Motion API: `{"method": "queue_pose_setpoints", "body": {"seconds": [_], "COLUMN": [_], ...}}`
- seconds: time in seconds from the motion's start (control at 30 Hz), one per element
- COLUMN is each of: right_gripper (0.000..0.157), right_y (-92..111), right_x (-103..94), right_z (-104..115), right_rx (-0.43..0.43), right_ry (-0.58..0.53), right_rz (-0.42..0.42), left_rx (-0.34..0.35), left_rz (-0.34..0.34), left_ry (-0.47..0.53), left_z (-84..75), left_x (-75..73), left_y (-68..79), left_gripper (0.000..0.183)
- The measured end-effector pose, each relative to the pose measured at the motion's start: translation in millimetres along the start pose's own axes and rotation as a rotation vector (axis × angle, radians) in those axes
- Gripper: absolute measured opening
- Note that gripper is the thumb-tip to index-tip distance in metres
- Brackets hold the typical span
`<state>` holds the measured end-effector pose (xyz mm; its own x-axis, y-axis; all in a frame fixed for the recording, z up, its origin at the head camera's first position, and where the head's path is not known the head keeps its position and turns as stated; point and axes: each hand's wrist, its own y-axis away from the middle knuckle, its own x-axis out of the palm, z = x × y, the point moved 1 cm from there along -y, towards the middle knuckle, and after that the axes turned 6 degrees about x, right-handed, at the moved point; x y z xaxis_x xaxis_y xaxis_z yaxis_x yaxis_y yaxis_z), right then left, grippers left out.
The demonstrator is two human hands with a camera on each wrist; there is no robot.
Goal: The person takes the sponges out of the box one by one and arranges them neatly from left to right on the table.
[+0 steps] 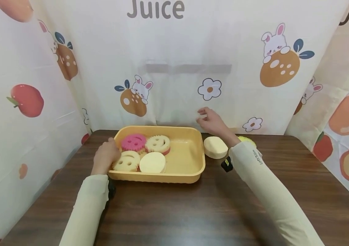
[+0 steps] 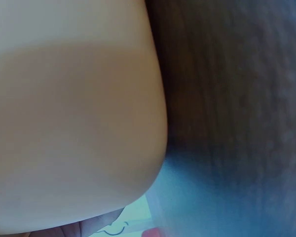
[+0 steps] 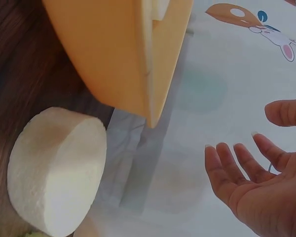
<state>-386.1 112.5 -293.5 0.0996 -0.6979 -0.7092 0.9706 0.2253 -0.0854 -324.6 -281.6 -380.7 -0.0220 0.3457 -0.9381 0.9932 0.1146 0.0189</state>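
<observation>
The left hand [image 1: 105, 155] is at the left rim of the yellow tray [image 1: 159, 177] — whether its fingers grip, I cannot tell. The right hand [image 1: 211, 122] is in the air, its fingers apart and loosely bent. Four round blocks [image 1: 153, 163] lie inside the tray; a pale block [image 1: 215, 147] lies just beside it.

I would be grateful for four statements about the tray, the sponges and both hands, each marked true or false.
1. The left hand is at the left end of the yellow tray. True.
2. Every sponge in view is inside the tray. False: one plain cream sponge is on the table, right of it.
3. The right hand holds nothing. True.
4. The tray contains only two sponges. False: it contains four, including a pink smiley sponge.
</observation>
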Motion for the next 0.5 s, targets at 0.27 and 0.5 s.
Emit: {"method": "queue_pose_setpoints", "body": {"seconds": [0.27, 0.5], "right_gripper": [0.048, 0.049], "right_y": [-8, -10], "right_x": [7.2, 13.9], "right_z": [12, 20], "right_rx": [-0.030, -0.006], "right_ry": [-0.034, -0.044], "right_rz": [0.000, 0.019], "left_rx": [0.003, -0.001], "left_rz": [-0.011, -0.006], "left_ry": [-0.007, 0.002], "left_z": [4.9, 2.7], "left_x": [2.3, 2.6], "left_y": [-3.9, -4.9], "left_gripper": [0.046, 0.047]}}
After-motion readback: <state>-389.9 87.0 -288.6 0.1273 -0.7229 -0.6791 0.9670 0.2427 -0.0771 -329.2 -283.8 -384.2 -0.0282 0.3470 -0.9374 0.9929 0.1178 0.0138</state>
